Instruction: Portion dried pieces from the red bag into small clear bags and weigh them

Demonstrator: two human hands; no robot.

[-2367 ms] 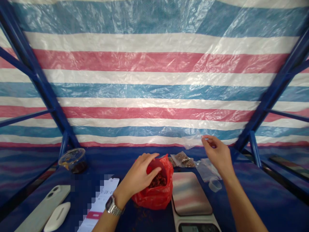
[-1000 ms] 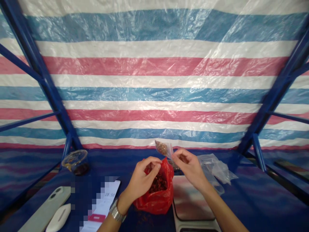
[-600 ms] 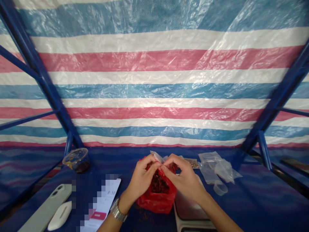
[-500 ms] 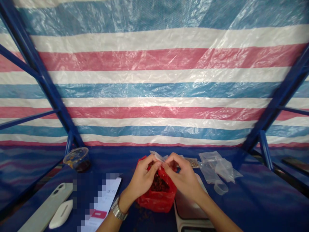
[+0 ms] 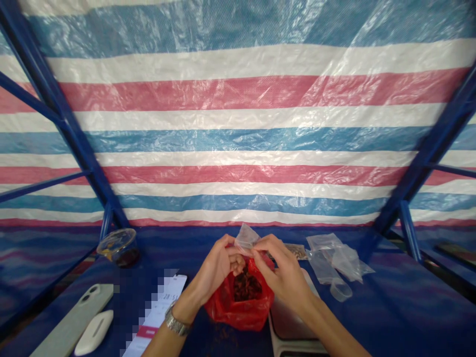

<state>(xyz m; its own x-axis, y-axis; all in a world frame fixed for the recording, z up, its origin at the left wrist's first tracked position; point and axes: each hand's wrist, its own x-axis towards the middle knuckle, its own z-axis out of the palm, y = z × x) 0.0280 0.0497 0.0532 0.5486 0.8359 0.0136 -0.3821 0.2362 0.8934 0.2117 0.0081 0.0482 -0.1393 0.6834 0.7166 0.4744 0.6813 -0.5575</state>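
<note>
My left hand (image 5: pixel 217 265) and my right hand (image 5: pixel 282 270) meet above an open red plastic bag (image 5: pixel 238 310) that holds dark reddish dried pieces (image 5: pixel 246 287). Both hands pinch a small clear plastic bag (image 5: pixel 246 237), which sticks up between the fingertips. My left wrist wears a metal watch (image 5: pixel 174 322). The red bag sits on the blue surface just left of a kitchen scale (image 5: pixel 293 327), whose platform my right forearm partly covers.
A pile of clear empty bags (image 5: pixel 334 260) lies right of my hands, a filled small bag (image 5: pixel 297 250) behind them. A lidded clear tub (image 5: pixel 119 246) stands at left. Two phones (image 5: pixel 72 325) (image 5: pixel 158 317) and a white oval device (image 5: pixel 92 332) lie front left. Blue frame posts (image 5: pixel 407 230) flank the striped tarp.
My right hand came in from the right with a small clear bag and joined my left hand over the red bag. My left hand left the red bag's rim and now pinches the clear bag.
</note>
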